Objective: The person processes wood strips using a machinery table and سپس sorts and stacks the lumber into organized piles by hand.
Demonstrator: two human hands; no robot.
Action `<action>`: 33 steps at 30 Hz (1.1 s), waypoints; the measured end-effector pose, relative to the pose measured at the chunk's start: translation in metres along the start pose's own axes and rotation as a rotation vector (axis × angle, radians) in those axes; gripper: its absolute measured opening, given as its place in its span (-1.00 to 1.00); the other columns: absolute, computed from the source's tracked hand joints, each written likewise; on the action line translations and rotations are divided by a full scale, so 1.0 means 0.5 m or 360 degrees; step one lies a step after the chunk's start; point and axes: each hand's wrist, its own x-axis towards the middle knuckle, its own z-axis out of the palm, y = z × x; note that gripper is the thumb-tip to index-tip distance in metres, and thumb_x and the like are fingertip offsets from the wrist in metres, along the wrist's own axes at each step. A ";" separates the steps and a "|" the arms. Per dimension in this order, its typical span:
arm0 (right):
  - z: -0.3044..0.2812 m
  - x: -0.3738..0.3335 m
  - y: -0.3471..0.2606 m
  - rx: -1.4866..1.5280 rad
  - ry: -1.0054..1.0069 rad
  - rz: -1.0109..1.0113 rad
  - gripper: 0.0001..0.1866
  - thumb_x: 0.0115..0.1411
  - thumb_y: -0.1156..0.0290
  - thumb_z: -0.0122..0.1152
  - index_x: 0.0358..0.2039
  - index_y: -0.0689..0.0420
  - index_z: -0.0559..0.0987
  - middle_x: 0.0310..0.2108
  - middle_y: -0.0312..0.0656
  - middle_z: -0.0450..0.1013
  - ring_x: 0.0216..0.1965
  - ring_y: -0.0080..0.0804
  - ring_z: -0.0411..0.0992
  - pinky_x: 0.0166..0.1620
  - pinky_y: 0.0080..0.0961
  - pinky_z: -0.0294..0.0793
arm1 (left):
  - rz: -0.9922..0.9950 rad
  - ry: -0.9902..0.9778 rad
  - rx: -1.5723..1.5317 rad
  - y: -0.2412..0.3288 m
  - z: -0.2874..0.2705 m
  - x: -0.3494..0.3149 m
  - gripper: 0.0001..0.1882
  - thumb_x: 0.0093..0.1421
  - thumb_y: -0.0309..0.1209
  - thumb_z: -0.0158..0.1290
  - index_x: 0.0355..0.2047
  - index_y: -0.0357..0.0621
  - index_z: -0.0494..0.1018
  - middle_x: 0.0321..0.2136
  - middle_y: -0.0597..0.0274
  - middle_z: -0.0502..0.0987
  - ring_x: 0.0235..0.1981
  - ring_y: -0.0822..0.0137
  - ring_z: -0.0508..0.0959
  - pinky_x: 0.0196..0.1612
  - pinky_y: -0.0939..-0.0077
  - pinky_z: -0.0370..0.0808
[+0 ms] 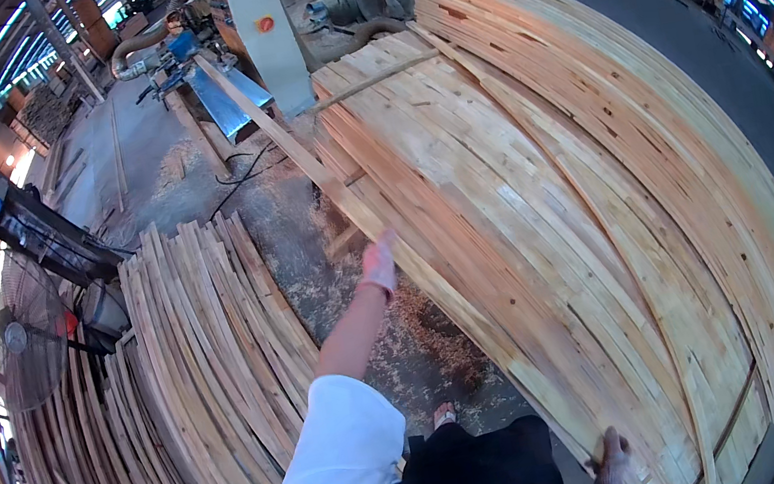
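Note:
A long, pale wooden board (435, 287) slants from the machine at the far left down toward me, along the near edge of a wide stack of planks (545, 217). My left hand (379, 266), with what looks like a pinkish glove, closes on the board's left edge about midway along; it is slightly blurred and its fingers are partly hidden. Near the board's close end, at the lower right, my right hand (612, 460) is curled around it, with a band on the wrist.
A metal-bedded machine (228, 100) stands ahead beside a pale cabinet (268, 43) with a red knob. Bundled wooden strips (207, 321) lie to my left, near a caged fan (15, 336). Sawdust and shavings (427, 337) cover the floor between the stacks.

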 end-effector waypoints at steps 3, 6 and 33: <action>0.147 0.005 -0.019 0.0021 -0.0075 0.0027 -0.53 0.06 -0.01 0.22 -0.27 0.14 0.43 -0.46 -0.23 0.41 -0.57 -0.47 0.39 -0.69 -0.57 0.38 | -0.0445 0.0202 -0.0144 0.136 0.031 0.003 -0.49 0.23 -0.14 -0.03 0.06 -0.24 0.31 -0.07 0.06 0.48 -0.10 0.20 0.51 -0.03 0.22 0.46; 0.282 -0.010 -0.066 0.0050 -0.0272 0.0070 -0.53 0.11 0.01 0.18 -0.20 0.16 0.43 -0.42 -0.23 0.42 -0.50 -0.44 0.42 -0.56 -0.53 0.46 | -0.0604 -0.0554 -0.0052 0.092 0.000 -0.070 -0.52 0.25 -0.11 -0.07 0.04 -0.21 0.32 -0.13 0.04 0.51 -0.14 0.16 0.54 -0.09 0.18 0.50; -0.309 0.513 -0.072 -0.1974 0.0636 -0.0766 -0.59 -0.01 0.18 0.14 -0.16 0.11 0.48 -0.31 -0.06 0.46 -0.23 -0.16 0.46 -0.14 -0.23 0.40 | -0.0936 0.0174 -0.0268 -0.170 0.263 -0.332 -0.44 0.21 0.08 -0.10 0.05 -0.03 0.31 0.04 0.22 0.37 -0.08 0.20 0.43 0.05 0.09 0.38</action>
